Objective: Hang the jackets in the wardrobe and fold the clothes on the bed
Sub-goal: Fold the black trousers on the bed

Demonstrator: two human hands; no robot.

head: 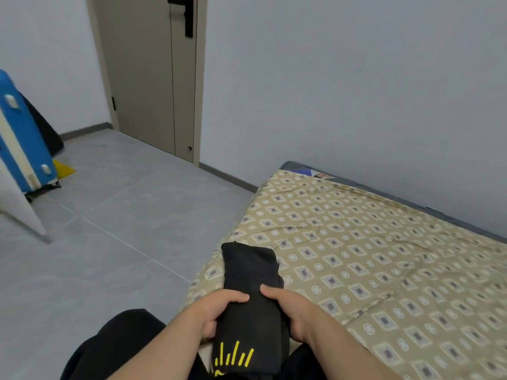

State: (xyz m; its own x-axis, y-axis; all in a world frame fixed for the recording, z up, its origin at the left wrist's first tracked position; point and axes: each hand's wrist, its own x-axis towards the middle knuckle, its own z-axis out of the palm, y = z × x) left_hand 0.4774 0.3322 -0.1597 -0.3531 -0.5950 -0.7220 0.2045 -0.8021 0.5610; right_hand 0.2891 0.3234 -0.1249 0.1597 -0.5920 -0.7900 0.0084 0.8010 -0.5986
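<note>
A black garment [251, 272] with a yellow print near its lower end is folded into a long narrow bundle. It lies over the near left corner of the bed [370, 256], which has a beige patterned cover. My left hand [219, 311] grips the bundle's left side, thumb on top. On the right side my right hand [288, 308] grips it the same way. No jacket or wardrobe is in view.
Grey tiled floor [123, 229] spreads to the left of the bed. A closed brown door [153, 78] stands at the back. A blue and white suitcase [19, 138] leans at the far left, beside a white panel [19, 209].
</note>
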